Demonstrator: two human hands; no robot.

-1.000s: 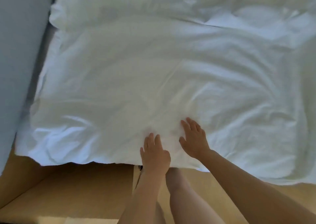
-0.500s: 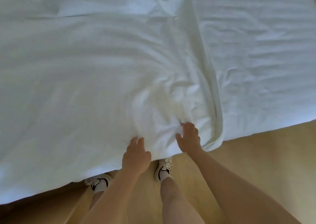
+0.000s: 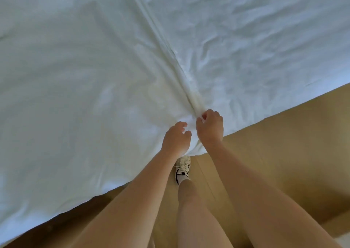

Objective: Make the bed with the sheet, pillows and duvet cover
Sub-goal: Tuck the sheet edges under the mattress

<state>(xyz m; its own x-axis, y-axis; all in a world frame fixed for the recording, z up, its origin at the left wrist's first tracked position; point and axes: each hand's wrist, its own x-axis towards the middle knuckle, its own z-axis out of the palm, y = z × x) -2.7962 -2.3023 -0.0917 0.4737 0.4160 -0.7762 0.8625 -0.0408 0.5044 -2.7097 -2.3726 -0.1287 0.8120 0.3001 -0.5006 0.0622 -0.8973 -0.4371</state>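
Both hands are side by side at the near edge of the white duvet (image 3: pixel 75 96). The left hand (image 3: pixel 176 139) clutches a bunch of it. The right hand (image 3: pixel 210 126) is curled round the thick fold (image 3: pixel 166 49), which runs away from the hand. The crinkly sheet (image 3: pixel 265 49) lies right of that fold, and there's a shoe (image 3: pixel 182 169) on the floor (image 3: pixel 284 153) below.

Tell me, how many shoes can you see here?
1. A white shoe with black trim stands on the wooden floor, just below the edge of the bedding, between the forearms. The other may be hidden.
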